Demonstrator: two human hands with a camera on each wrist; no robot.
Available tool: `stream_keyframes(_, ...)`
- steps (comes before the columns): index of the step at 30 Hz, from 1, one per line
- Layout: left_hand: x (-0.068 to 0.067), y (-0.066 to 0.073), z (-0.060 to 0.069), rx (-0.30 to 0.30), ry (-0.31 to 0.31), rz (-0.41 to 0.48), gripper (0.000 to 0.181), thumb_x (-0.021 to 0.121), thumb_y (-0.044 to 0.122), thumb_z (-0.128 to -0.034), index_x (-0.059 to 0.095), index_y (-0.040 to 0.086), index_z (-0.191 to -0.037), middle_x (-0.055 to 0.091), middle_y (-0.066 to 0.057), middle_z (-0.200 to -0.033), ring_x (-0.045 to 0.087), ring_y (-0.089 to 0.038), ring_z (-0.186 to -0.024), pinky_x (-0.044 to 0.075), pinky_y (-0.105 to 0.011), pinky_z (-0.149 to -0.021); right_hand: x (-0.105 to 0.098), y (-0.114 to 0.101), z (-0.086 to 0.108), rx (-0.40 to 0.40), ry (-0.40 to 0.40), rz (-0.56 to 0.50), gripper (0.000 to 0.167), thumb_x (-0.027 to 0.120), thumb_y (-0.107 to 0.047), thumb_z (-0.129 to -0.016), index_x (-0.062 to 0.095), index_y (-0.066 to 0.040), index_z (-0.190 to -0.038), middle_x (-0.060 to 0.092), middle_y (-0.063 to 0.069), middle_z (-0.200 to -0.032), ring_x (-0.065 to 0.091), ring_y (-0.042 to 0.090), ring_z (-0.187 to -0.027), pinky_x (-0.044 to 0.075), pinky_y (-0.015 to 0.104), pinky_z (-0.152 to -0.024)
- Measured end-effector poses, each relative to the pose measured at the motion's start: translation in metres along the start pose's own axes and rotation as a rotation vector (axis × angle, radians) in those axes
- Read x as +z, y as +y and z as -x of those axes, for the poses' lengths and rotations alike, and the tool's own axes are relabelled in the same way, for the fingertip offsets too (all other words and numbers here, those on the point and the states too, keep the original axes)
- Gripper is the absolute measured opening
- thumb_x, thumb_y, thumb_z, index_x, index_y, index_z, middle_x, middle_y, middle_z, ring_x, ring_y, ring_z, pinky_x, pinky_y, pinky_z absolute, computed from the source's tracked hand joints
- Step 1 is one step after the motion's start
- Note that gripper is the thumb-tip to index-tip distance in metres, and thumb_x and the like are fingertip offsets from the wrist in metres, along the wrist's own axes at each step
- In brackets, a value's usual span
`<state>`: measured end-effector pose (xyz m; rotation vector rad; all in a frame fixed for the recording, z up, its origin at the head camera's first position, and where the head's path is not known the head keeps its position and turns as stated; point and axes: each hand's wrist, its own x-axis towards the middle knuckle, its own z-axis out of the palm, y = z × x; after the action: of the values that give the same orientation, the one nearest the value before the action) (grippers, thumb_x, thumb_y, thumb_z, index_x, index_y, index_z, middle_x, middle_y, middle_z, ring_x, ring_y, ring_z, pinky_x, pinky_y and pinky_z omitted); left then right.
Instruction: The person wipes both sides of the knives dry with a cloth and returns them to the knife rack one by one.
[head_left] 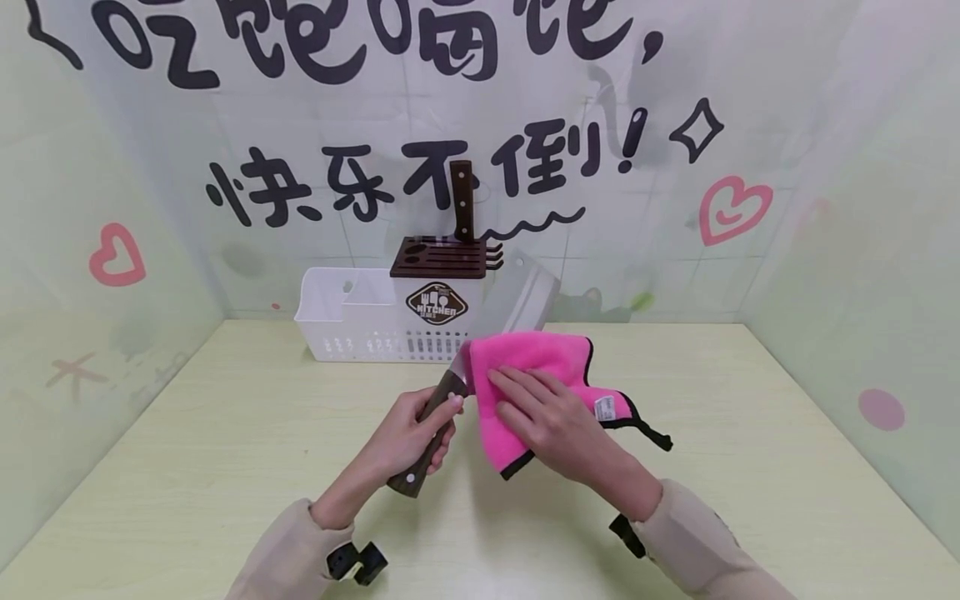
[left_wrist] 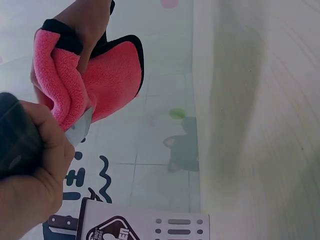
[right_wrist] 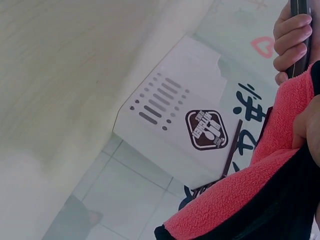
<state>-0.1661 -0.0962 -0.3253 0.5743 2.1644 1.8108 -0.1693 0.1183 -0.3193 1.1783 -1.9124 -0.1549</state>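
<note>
A cleaver slants up and away above the table, my left hand (head_left: 417, 433) gripping its dark handle (head_left: 408, 477). The far part of its broad silver blade (head_left: 537, 293) shows past a pink cloth (head_left: 497, 433) with black edging. That cloth covers the middle of the blade. My right hand (head_left: 551, 421) holds the cloth against the blade, fingers laid over its upper face. In the left wrist view, the cloth (left_wrist: 57, 85) is folded round the blade (left_wrist: 80, 127). The right wrist view shows the right thumb (right_wrist: 300, 127) on the cloth's underside.
At the back of the table (head_left: 247, 450) stands a white holder (head_left: 352, 333) with a brown slotted top (head_left: 438, 260). A brown-handled knife (head_left: 462, 200) sticks up from it. A printed wall sheet (head_left: 637, 250) rises behind and along both sides.
</note>
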Motion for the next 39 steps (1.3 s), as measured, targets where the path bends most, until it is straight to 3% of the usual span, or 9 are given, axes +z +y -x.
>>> stream_keyframes(2,0.0,0.0,0.0,-0.002,-0.001,0.0,0.035,0.046,0.029,-0.0934,0.045,-0.005,-0.089,0.047,-0.006,-0.059,0.045,-0.011,-0.04,0.044,-0.029,-0.037,0.0,0.003,0.0,0.012,0.003,-0.002,0.032,0.028,-0.009,-0.097,0.059,-0.004,-0.089,0.057,0.014,-0.117,0.052,0.025,-0.111,0.043,0.034,-0.091)
stream_keyframes(6,0.001,0.001,0.001,-0.008,-0.003,-0.001,0.033,0.047,0.028,-0.0931,0.045,-0.005,-0.089,0.047,-0.006,-0.059,0.045,-0.012,-0.04,0.044,-0.029,-0.036,0.0,0.01,0.001,0.05,-0.002,-0.007,0.008,0.059,-0.009,-0.084,0.06,-0.004,-0.091,0.057,0.014,-0.118,0.052,0.025,-0.111,0.044,0.034,-0.09)
stream_keyframes(10,0.001,0.0,0.002,-0.02,-0.003,-0.002,0.033,0.048,0.029,-0.0924,0.045,-0.005,-0.089,0.047,-0.006,-0.059,0.045,-0.013,-0.04,0.043,-0.028,-0.037,0.003,0.018,0.003,0.094,0.012,-0.026,0.033,0.078,-0.01,-0.066,0.06,-0.004,-0.093,0.057,0.014,-0.116,0.053,0.026,-0.109,0.046,0.035,-0.088)
stream_keyframes(22,0.002,-0.002,0.003,-0.019,-0.015,-0.005,0.034,0.047,0.029,-0.0928,0.046,-0.005,-0.09,0.047,-0.005,-0.059,0.044,-0.012,-0.04,0.043,-0.028,-0.036,0.009,0.043,0.009,0.258,0.054,-0.159,0.037,0.081,-0.005,-0.06,0.06,-0.001,-0.09,0.058,0.017,-0.111,0.054,0.03,-0.104,0.046,0.04,-0.087)
stream_keyframes(34,0.003,-0.004,0.006,-0.02,-0.044,-0.003,0.034,0.048,0.029,-0.0922,0.045,-0.004,-0.09,0.047,-0.006,-0.06,0.045,-0.012,-0.041,0.044,-0.028,-0.037,0.014,0.065,0.017,0.417,0.087,-0.214,0.035,0.079,0.002,-0.059,0.059,-0.001,-0.088,0.058,0.018,-0.11,0.055,0.031,-0.101,0.046,0.042,-0.086)
stream_keyframes(39,0.005,-0.005,0.006,-0.016,-0.052,0.006,0.033,0.048,0.028,-0.0923,0.045,-0.005,-0.089,0.047,-0.005,-0.059,0.045,-0.012,-0.04,0.044,-0.028,-0.037,0.015,0.067,0.018,0.437,0.094,-0.211,0.034,0.078,0.004,-0.059,0.059,-0.001,-0.087,0.059,0.019,-0.109,0.055,0.032,-0.101,0.046,0.043,-0.086)
